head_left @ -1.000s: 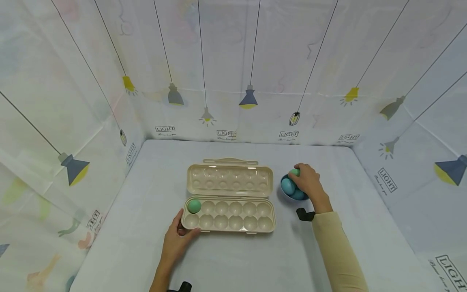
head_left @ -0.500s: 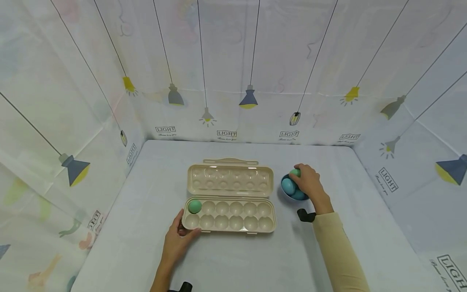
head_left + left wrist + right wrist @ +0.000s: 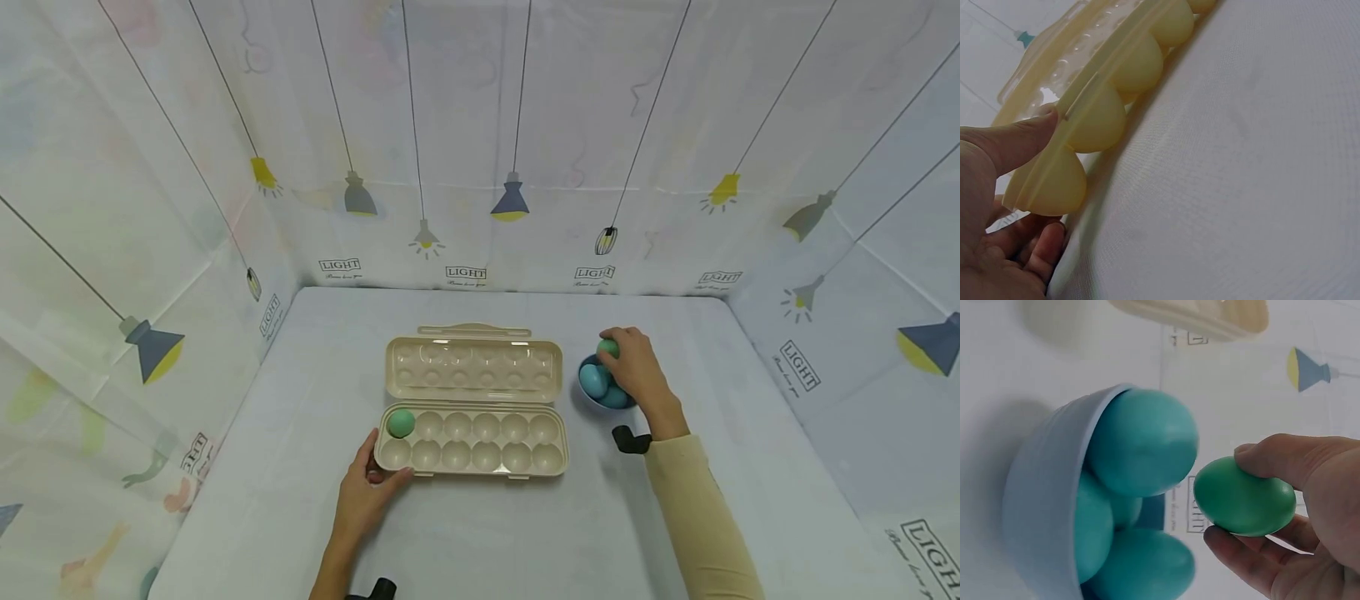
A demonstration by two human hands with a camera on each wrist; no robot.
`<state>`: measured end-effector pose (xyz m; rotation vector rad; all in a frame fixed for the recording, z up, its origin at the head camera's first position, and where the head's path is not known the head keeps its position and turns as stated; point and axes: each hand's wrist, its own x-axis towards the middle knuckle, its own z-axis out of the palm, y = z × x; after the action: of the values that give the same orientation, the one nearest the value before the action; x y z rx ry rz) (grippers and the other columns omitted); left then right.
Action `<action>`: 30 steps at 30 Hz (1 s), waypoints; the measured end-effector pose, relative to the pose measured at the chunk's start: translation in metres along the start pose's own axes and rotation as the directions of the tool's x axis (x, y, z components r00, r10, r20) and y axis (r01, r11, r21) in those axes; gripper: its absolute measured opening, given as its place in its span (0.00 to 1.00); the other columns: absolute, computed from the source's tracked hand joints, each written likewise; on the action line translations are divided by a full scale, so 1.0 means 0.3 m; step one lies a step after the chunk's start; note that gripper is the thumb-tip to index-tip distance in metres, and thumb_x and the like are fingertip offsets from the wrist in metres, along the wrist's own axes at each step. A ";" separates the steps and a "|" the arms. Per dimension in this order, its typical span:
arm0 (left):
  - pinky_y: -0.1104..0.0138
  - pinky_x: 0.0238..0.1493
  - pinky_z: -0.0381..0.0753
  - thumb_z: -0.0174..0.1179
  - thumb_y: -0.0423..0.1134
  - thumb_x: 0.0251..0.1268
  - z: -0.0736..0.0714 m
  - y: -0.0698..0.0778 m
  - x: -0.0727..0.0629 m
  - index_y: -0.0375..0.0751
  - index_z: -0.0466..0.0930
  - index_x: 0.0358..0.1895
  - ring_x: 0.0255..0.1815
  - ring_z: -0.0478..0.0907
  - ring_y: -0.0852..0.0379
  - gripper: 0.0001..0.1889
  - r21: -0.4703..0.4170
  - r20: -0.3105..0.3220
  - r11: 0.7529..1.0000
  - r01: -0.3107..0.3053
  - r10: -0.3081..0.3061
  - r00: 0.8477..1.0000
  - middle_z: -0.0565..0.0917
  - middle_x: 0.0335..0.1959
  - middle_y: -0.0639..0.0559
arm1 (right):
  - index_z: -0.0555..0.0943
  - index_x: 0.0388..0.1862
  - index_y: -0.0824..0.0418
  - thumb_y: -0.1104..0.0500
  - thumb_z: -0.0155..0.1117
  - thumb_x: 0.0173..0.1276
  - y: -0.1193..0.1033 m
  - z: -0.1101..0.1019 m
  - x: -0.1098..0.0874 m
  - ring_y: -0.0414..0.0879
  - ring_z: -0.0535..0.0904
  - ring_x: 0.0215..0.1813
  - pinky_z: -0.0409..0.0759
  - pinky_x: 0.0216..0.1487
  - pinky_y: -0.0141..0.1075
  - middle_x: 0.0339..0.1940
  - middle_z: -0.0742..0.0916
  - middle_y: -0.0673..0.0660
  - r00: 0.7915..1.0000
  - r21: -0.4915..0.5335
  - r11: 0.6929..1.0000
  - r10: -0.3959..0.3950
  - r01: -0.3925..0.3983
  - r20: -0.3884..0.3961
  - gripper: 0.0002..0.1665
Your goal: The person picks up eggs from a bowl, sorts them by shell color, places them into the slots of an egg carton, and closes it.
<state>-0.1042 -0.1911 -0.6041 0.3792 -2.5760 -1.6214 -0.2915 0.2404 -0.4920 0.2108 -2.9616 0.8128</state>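
Observation:
My right hand (image 3: 636,367) pinches a green egg (image 3: 1244,497) between thumb and fingers, just above the rim of a blue bowl (image 3: 1041,494). Several blue-green eggs (image 3: 1144,442) fill that bowl. Left of it lies a cream egg carton (image 3: 471,442), lid folded back, with one green egg (image 3: 401,422) in its far-left cup. At the carton's near-left corner is my left hand (image 3: 362,500). In the left wrist view its thumb (image 3: 1025,140) presses on the rim while its fingers curl under the end cup, gripping the corner.
The carton's lid (image 3: 474,371) lies flat behind the cups, its cups facing up. A white cloth covers the table (image 3: 510,542). Printed curtains (image 3: 465,150) stand along the back and sides.
My right hand has risen slightly, lifting the green egg off the other eggs in the bowl. My left hand stays in place on the carton.

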 end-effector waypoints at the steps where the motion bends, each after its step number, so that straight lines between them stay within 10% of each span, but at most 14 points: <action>1: 0.72 0.45 0.74 0.77 0.53 0.51 -0.001 -0.001 -0.001 0.48 0.58 0.78 0.42 0.75 0.58 0.52 -0.001 -0.001 1.000 0.001 -0.001 1.000 0.82 0.53 0.45 | 0.75 0.64 0.68 0.58 0.56 0.75 -0.010 -0.002 -0.003 0.68 0.69 0.63 0.73 0.60 0.62 0.63 0.75 0.74 1.000 0.000 1.000 -0.011 0.011 -0.009 0.23; 17: 0.72 0.45 0.76 0.76 0.53 0.52 -0.005 -0.004 0.004 0.46 0.59 0.78 0.42 0.75 0.58 0.51 -0.006 -0.005 1.000 -0.031 0.031 1.000 0.82 0.51 0.46 | 0.77 0.59 0.72 0.63 0.60 0.70 -0.274 0.009 -0.078 0.67 0.73 0.55 0.80 0.51 0.55 0.53 0.79 0.73 0.936 -0.014 0.957 -0.287 0.291 -0.202 0.21; 30: 0.71 0.44 0.76 0.76 0.52 0.52 -0.002 -0.007 0.005 0.45 0.59 0.78 0.41 0.76 0.58 0.51 -0.004 -0.014 0.998 -0.056 0.056 0.998 0.82 0.51 0.45 | 0.74 0.61 0.65 0.47 0.61 0.75 -0.468 0.157 -0.146 0.53 0.80 0.45 0.83 0.44 0.45 0.52 0.82 0.63 0.890 0.010 0.891 -0.454 0.454 -0.037 0.26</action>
<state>-0.1051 -0.1929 -0.6057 0.3144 -2.5487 -1.6002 -0.2286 0.1018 -0.4662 0.8442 -2.6951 0.7627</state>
